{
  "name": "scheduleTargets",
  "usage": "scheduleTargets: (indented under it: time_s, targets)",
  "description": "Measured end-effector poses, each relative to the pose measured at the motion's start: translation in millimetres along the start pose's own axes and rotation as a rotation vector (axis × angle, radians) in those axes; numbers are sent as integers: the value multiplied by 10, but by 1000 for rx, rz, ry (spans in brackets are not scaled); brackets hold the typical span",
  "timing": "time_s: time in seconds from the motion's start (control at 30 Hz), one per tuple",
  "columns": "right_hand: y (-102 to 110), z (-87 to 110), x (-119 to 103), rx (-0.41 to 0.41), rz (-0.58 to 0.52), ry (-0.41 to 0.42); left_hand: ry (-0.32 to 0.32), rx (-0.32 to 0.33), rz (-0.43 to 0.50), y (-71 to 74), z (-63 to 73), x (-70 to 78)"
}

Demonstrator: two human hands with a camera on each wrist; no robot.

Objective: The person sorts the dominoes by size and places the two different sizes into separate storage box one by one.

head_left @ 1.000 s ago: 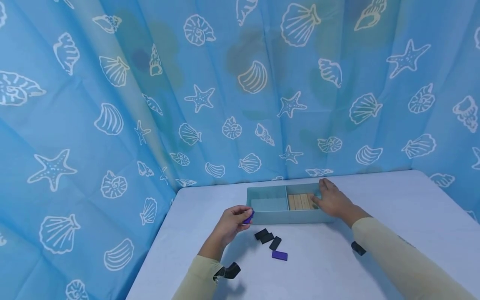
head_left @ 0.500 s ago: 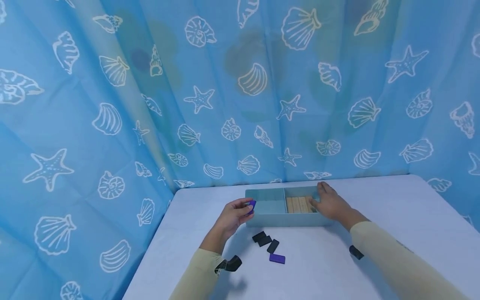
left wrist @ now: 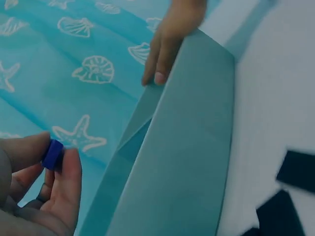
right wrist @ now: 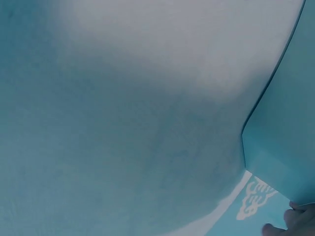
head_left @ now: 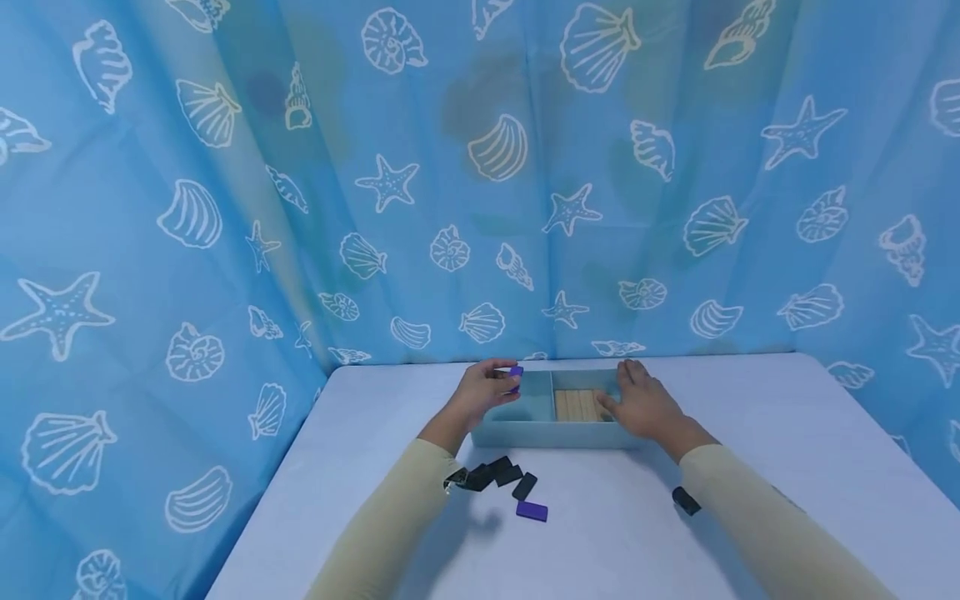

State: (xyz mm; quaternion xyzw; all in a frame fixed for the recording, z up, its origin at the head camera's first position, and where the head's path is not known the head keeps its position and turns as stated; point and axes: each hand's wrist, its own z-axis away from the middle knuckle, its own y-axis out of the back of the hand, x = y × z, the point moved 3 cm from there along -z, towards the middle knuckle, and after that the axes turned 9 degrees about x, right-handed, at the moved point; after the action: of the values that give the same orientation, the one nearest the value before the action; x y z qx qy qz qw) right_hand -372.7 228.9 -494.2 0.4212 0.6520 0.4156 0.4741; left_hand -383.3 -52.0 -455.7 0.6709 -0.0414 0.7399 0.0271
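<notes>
My left hand [head_left: 483,390] pinches a small purple block [head_left: 516,379] between thumb and fingers, over the left compartment of a pale blue-green divided box [head_left: 555,434]. The left wrist view shows the purple block [left wrist: 52,154] by its narrow end, beside the box wall [left wrist: 182,137]. At the box's right end rests my right hand [head_left: 647,406], fingers extended along the rim and thumb reaching inside. Several light wooden blocks [head_left: 576,405] lie in a row in the right compartment. In the right wrist view only some fingertips [right wrist: 295,219] show, at the box's edge.
In front of the box lie several black blocks [head_left: 525,486] and a purple block [head_left: 532,511] on the white tabletop [head_left: 592,533]. A blue seashell-print curtain [head_left: 450,192] hangs behind and to the left of the table.
My left hand has lifted the purple block from the box's front left corner up and back over the left compartment. My right hand stays at the box's right end. The head view has shifted slightly.
</notes>
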Motion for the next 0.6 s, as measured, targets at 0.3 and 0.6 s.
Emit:
scheduleTargets:
  time_s: [0.3,0.6]
  targets:
    - [81,-42,3,7,-61,22,89,39,47,-109,-223,-108]
    - [139,43,47,-29,-23,84,119,-6,-26,-119,-230,-136]
